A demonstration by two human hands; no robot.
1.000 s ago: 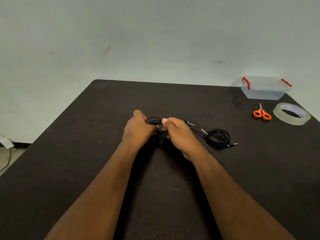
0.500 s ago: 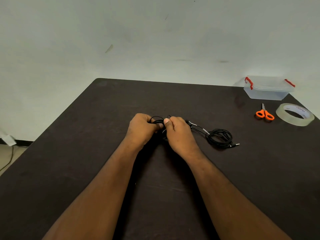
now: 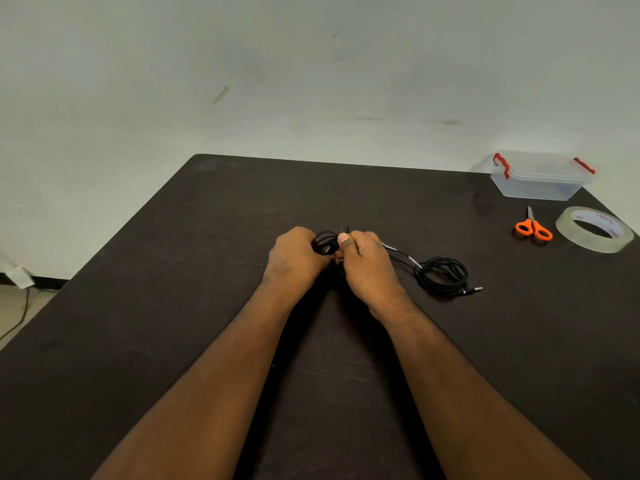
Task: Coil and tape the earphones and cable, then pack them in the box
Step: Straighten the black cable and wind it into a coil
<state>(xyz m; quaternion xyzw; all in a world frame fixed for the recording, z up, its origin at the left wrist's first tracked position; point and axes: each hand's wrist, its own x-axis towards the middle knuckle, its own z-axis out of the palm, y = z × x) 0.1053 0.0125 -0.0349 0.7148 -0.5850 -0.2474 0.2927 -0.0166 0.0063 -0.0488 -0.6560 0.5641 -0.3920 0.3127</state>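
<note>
Two bare forearms reach forward over a dark table, hands meeting at its middle. The left hand and right hand are both curled closed around a small bundle of black earphones, knuckles nearly touching. A coiled black cable lies just right. A lidded clear box, orange scissors and tape roll sit far right.

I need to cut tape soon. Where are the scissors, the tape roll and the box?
scissors [image 3: 533, 228]: head view, on the orange handles.
tape roll [image 3: 568, 228]: head view, on the clear left outer wall.
box [image 3: 535, 188]: head view, on the clear front wall below the lid.
</note>
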